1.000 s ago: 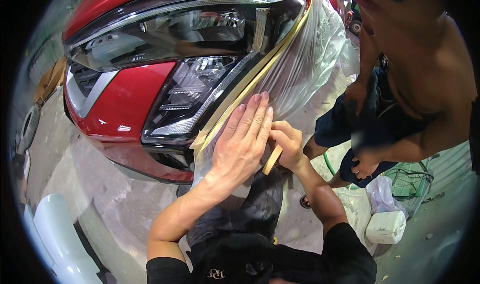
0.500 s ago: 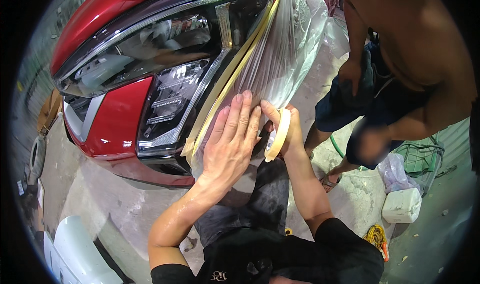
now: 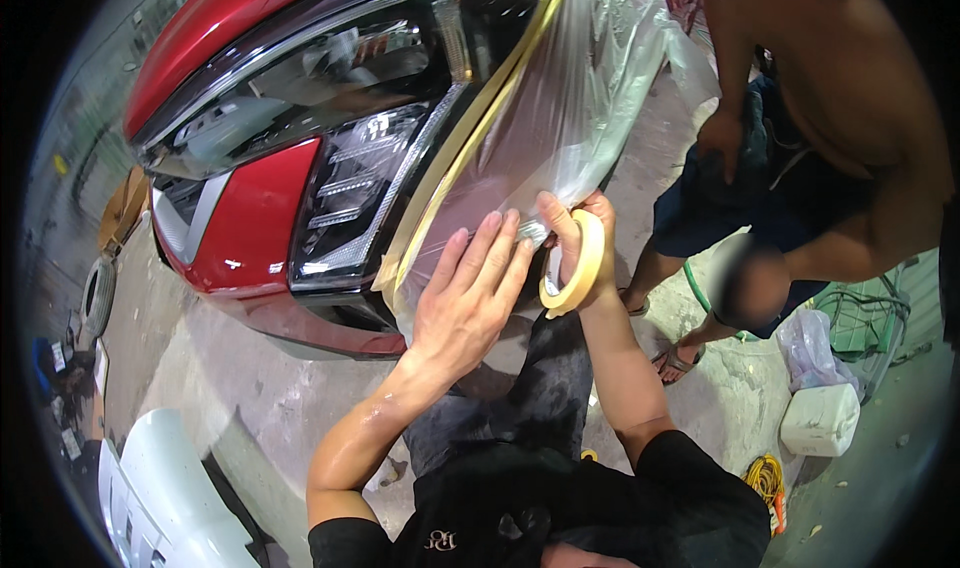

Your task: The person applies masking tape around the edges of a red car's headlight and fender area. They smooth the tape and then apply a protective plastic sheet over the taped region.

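My left hand [image 3: 468, 293] lies flat with fingers stretched out on a sheet of clear plastic film [image 3: 520, 138] over the side of a red car's front corner. Beside it, my right hand [image 3: 590, 230] grips a roll of yellowish masking tape [image 3: 578, 278], with the fingers through and around the ring. The right thumb presses at the film near the left fingertips; what the other right fingers touch is partly hidden. A strip of masking tape [image 3: 475, 133] runs along the film's edge, beside the headlight [image 3: 350, 173].
At the right another person in dark shorts [image 3: 715, 198] stands close to the film. A white jug [image 3: 820, 420], a plastic bag [image 3: 808, 346] and a coiled yellow cord [image 3: 765, 480] lie on the floor. A white panel [image 3: 165, 488] lies lower left; a tyre [image 3: 98, 296] stands at the left.
The view has shifted, so the car appears farther right. My left hand has slid slightly lower along the film. The tape roll in my right hand has turned, showing more of its ring.
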Demonstrator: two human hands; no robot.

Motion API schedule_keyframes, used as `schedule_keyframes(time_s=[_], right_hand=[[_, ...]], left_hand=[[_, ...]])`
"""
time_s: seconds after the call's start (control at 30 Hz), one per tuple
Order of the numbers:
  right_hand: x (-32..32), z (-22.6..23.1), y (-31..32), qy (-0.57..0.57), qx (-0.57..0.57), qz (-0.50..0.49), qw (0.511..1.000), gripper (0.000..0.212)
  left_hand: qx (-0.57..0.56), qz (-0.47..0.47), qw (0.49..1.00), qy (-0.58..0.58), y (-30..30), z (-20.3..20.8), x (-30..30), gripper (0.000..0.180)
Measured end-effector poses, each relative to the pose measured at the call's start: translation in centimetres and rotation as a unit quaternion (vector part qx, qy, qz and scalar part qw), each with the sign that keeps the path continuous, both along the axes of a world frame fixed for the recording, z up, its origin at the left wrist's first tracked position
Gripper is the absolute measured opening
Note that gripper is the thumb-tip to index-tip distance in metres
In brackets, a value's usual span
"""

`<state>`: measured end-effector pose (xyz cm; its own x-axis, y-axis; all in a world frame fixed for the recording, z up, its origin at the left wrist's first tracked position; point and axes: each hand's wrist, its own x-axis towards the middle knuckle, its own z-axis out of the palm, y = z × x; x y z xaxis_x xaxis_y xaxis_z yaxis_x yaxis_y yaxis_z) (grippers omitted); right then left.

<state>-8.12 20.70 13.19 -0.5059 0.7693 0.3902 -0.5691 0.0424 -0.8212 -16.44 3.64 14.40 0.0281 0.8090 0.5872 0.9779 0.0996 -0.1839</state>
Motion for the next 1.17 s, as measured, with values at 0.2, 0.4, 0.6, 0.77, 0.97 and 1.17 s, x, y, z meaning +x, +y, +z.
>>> schedule_keyframes(time_s=[0.2,0.4,0.6,0.77,0.97,1.17], right_hand=[[0.3,-0.6,0.5,-0.03,0.011,-0.005,0.999,0.017],[1.1,-0.5,0.8,-0.034,0.002,0.03,0.999,0.036],[2.0,-0.5,0.5,-0.086,-0.044,0.067,0.993,0.022],[2.1,-0.6,0.7,-0.098,-0.066,0.094,0.989,0.021],[2.9,-1.1,1.2,-0.135,-0.014,0.091,0.987,0.019],[2.3,-0.2,0.1,-0.109,-0.05,0.1,0.988,0.027]], left_hand=[[0.156,-0.033,0.987,-0.005,-2.1,-3.9,-0.5,0.031],[0.157,-0.05,0.981,-0.105,-4.1,-4.8,-0.6,0.025],[0.287,-0.02,0.941,-0.177,-5.2,-3.2,-0.4,0.034],[0.338,0.048,0.93,-0.135,-4.2,-1.8,-0.9,0.039],[0.364,0.088,0.919,-0.12,-3.1,-0.3,-1.3,0.032],[0.377,0.121,0.901,-0.177,-1.4,2.1,-2.2,0.023]])
